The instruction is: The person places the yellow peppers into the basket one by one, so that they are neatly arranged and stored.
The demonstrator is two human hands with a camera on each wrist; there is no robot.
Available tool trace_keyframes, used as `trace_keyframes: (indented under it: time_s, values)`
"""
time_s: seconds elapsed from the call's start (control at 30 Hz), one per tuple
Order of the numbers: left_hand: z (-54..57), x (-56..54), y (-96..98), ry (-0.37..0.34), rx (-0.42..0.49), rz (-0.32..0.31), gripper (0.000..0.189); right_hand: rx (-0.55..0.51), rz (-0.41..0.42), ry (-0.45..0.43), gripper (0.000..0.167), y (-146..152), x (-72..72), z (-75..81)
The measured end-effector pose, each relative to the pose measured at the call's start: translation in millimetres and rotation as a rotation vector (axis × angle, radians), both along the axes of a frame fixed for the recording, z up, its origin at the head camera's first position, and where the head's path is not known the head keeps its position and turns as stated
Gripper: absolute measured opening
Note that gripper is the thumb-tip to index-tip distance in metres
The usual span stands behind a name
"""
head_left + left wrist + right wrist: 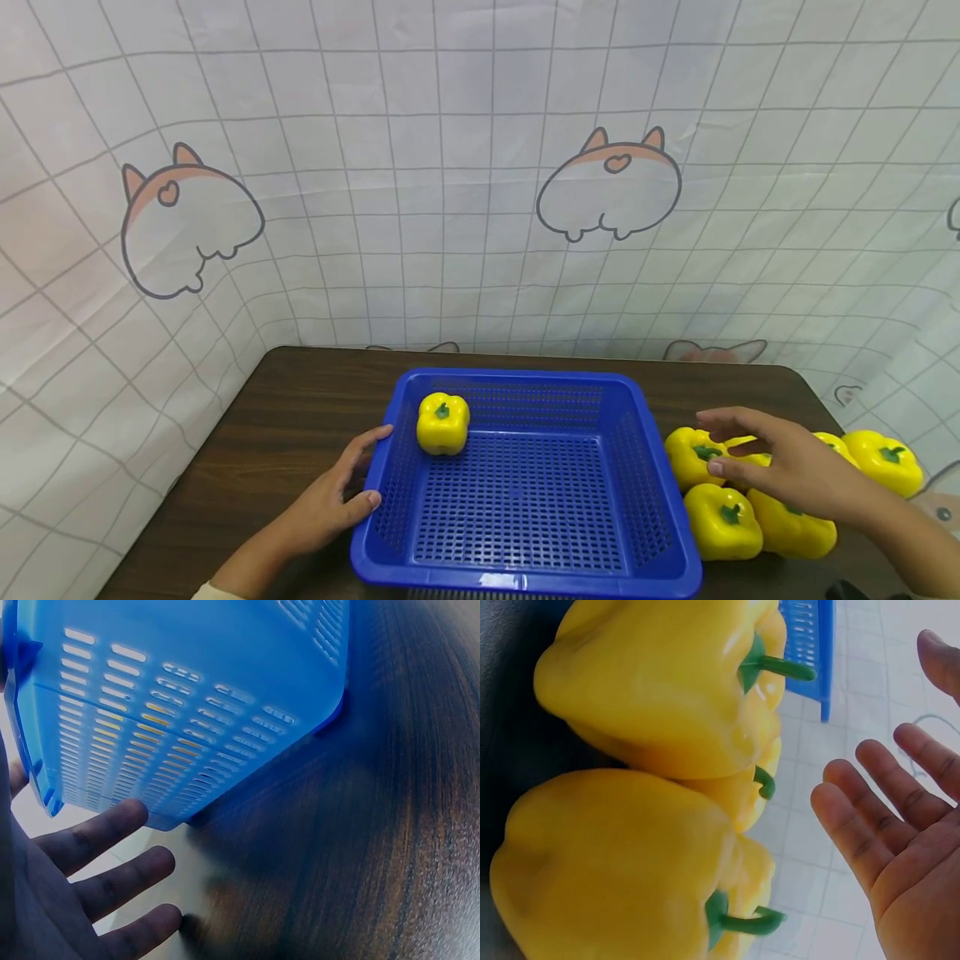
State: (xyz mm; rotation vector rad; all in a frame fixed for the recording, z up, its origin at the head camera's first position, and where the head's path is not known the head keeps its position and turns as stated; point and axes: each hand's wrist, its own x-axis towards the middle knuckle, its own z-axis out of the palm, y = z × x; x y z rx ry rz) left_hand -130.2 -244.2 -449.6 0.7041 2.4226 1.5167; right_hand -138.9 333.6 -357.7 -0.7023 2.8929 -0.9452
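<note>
My left hand (324,497) is beside a blue plastic basket (517,577), its thumb and index finger touching the left rim. In the left wrist view, the other fingers (124,874) stretch out loosely along the outside of the perforated wall. One yellow bell pepper (442,423) with a green stem lies in the basket's far left corner. To the right of the basket, my right hand (795,467) hovers over a group of yellow bell peppers (722,522). Its fingers are spread and hold nothing. The right wrist view shows the palm apart from two large peppers (615,862).
The basket stands on a dark wood-grain table (300,400). Another yellow pepper (883,462) lies at the far right end of the group, close to the table's right edge. Behind the table hangs a white grid-patterned curtain (465,250) with cartoon animals.
</note>
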Motion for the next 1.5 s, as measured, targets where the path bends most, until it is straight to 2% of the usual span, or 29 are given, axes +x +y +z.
trace_keyframes:
  time_s: [0.43,0.57,0.8,1.03,1.2,1.5]
  values:
    - [1.2,0.8,0.1,-0.001,-0.012,0.008,0.073,0.036,-0.036,0.03,0.046,18,4.6,-7.1]
    - [1.8,1.0,0.3,-0.003,-0.009,0.007,0.073,0.028,-0.032,0.08,0.044,23,6.3,-12.3]
    - [1.6,1.2,0.3,-0.012,-0.01,0.012,0.073,0.03,-0.058,0.068,0.045,35,8.5,-18.7]
    - [2.9,0.7,0.5,-0.016,-0.015,0.017,0.073,-0.001,-0.052,0.114,0.043,44,12.3,-25.5]
    - [3.3,0.6,0.0,-0.015,-0.026,0.021,0.073,0.001,-0.079,0.092,0.043,49,14.9,-25.7]
    - [2.5,1.1,-0.2,0.001,-0.022,0.015,0.073,0.006,-0.105,0.107,0.045,57,19.9,-26.7]
